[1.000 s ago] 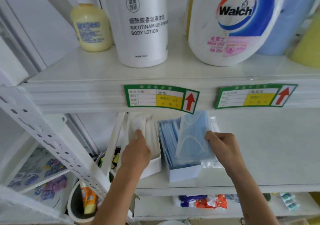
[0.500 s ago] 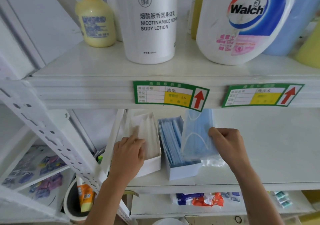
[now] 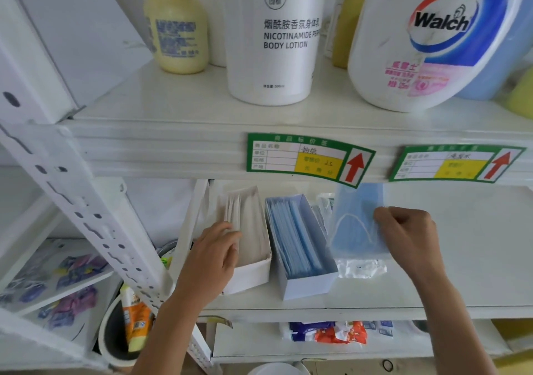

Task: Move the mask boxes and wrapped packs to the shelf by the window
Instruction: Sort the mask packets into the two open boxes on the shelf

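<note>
Two open mask boxes lie side by side, long axes near-to-far. The left hand (image 3: pixel 212 262) grips the white box (image 3: pixel 248 242); the right hand (image 3: pixel 409 242), nearer the blue box (image 3: pixel 301 247), pinches a blue mask pack (image 3: pixel 356 224).

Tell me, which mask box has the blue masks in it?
The right-hand box, nearer the right hand. Its masks are blue; the box beside it, which the left hand touches, holds white ones.
</note>
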The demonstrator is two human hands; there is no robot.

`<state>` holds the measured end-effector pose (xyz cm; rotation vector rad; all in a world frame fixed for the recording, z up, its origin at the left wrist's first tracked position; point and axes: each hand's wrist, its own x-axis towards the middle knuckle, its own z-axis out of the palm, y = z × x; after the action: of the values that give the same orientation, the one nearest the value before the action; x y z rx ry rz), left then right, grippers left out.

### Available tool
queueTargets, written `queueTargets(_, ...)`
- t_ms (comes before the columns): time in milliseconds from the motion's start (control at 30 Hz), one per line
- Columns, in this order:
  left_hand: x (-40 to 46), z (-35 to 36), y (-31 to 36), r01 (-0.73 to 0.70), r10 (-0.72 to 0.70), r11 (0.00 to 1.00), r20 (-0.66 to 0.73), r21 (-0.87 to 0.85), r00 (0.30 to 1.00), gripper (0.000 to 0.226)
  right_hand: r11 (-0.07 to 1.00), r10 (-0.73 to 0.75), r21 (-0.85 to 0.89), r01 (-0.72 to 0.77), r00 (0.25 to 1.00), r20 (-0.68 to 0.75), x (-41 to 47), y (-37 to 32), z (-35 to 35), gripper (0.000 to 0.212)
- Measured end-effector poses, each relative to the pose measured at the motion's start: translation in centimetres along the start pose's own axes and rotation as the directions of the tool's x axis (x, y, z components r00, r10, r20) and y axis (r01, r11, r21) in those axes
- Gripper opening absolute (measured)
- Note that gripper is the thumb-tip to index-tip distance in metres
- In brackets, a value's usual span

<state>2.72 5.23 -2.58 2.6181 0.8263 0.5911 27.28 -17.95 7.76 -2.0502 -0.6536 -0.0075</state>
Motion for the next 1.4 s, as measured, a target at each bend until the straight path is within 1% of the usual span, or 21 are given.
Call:
queueTargets(67, 0.0, 0.2, 0.3, -0.011, 0.011, 1.000, -0.007, -0.018, 1.000, 0.025, 0.998, -0.040, -0.049, 0.042, 0.999, 0.036, 0.2, -0.3, 0.5, 0.042)
queueTargets(133, 0.3, 0.3, 1.0, -0.039, 0.038, 0.999, -0.024, -0.017, 0.999, 0.026, 0.987, -0.068, -0.142, 0.078, 0.995, 0.079, 0.4, -0.5, 1.3, 0.047)
queueTargets(200, 0.5, 0.4, 2.0, -0.072, 0.072, 0.997, -0.025, -0.012, 0.997, 0.026, 0.966, -0.089, -0.234, 0.107, 0.992, 0.084, 0.7, -1.0, 2.0, 0.046)
queueTargets(333, 1.1, 1.3, 5.0, -0.166, 0.166, 0.986, -0.008, -0.005, 0.986, 0.035, 0.930, -0.166, -0.321, 0.181, 0.983, 0.073, 1.0, -1.6, 3.1, 0.045)
queueTargets(400, 1.8, 2.4, 7.4, -0.252, 0.252, 0.968, 0.036, 0.000, 0.967, 0.037, 0.919, -0.165, -0.347, 0.186, 0.982, 0.089, 0.5, -1.4, 3.7, 0.043)
queueTargets(467, 2.3, 3.7, 9.5, -0.338, 0.333, 0.941, 0.121, 0.022, 0.935, 0.039, 0.920, -0.145, -0.348, 0.180, 0.982, 0.123, -0.1, -0.9, 4.3, 0.042)
queueTargets(533, 2.5, 4.6, 10.2, -0.378, 0.361, 0.923, 0.185, 0.065, 0.914, 0.045, 0.922, -0.124, -0.345, 0.173, 0.979, 0.159, -0.8, -0.5, 4.6, 0.041)
queueTargets(633, 2.0, 4.8, 9.3, -0.354, 0.327, 0.929, 0.210, 0.104, 0.921, 0.053, 0.931, -0.088, -0.333, 0.150, 0.977, 0.193, -1.2, -0.3, 4.7, 0.041)
queueTargets(733, 1.5, 4.8, 8.2, -0.325, 0.305, 0.943, 0.211, 0.071, 0.929, 0.054, 0.924, -0.024, -0.365, 0.116, 0.969, 0.247, -1.2, -0.6, 5.1, 0.040)
queueTargets(867, 1.2, 4.8, 8.0, -0.315, 0.302, 0.948, 0.208, 0.035, 0.930, 0.051, 0.899, 0.116, -0.434, 0.059, 0.923, 0.366, -0.2, -1.5, 6.0, 0.038)
queueTargets(1000, 1.1, 4.9, 8.0, -0.307, 0.300, 0.952, 0.176, 0.014, 0.938, 0.044, 0.810, 0.183, -0.571, 0.134, 0.867, 0.463, 0.4, -2.4, 7.5, 0.023)
queueTargets(1100, 1.0, 4.8, 8.0, -0.311, 0.304, 0.950, 0.158, 0.024, 0.939, 0.045, 0.759, 0.189, -0.623, 0.187, 0.853, 0.486, -0.9, -1.7, 9.0, 0.022)
queueTargets(1200, 1.0, 4.7, 7.9, -0.299, 0.295, 0.954, 0.151, 0.006, 0.944, 0.049, 0.705, 0.107, -0.668, 0.238, 0.896, 0.431, -2.3, -0.6, 9.9, 0.028)
queueTargets(1233, 1.0, 4.7, 7.9, -0.294, 0.291, 0.956, 0.143, -0.006, 0.946, 0.049, 0.702, 0.078, -0.669, 0.244, 0.908, 0.412, -2.5, -0.3, 9.9, 0.030)
queueTargets(1300, 0.9, 4.6, 7.8, -0.291, 0.291, 0.957, 0.127, -0.020, 0.948, 0.047, 0.726, 0.037, -0.643, 0.244, 0.920, 0.391, -2.8, 0.2, 9.8, 0.035)
queueTargets(1333, 0.9, 4.6, 7.8, -0.288, 0.289, 0.957, 0.121, -0.027, 0.950, 0.047, 0.752, 0.006, -0.612, 0.246, 0.925, 0.380, -2.9, 0.5, 9.7, 0.033)
queueTargets(1400, 0.9, 4.6, 7.8, -0.283, 0.285, 0.959, 0.106, -0.031, 0.953, 0.047, 0.800, -0.113, -0.527, 0.287, 0.935, 0.337, -3.3, 1.2, 9.5, 0.022)
